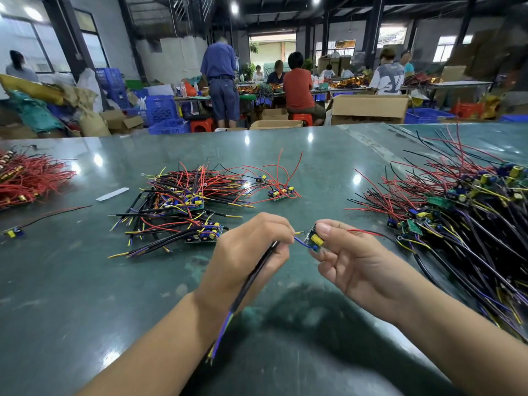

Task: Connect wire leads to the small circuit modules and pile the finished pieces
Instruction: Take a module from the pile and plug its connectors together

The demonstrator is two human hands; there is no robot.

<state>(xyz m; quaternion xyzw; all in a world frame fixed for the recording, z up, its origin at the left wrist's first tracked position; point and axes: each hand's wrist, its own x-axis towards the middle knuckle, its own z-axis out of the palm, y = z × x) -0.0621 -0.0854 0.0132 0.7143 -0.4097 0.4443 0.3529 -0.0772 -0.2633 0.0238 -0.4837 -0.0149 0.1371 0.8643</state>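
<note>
Green glossy table (85,281) in front of me, ceiling lights reflecting off it. White strip (112,194) lying flat on it, left of centre. Beyond the far edge: cardboard boxes (368,108), blue crates (161,110), red stools (202,124) on the floor. One person in blue (220,78) stands with back to me, one in a red shirt (298,87) sits at another bench, more people seated further back. Junk heap of sacks and cardboard (57,110) at left, under the windows.
</note>
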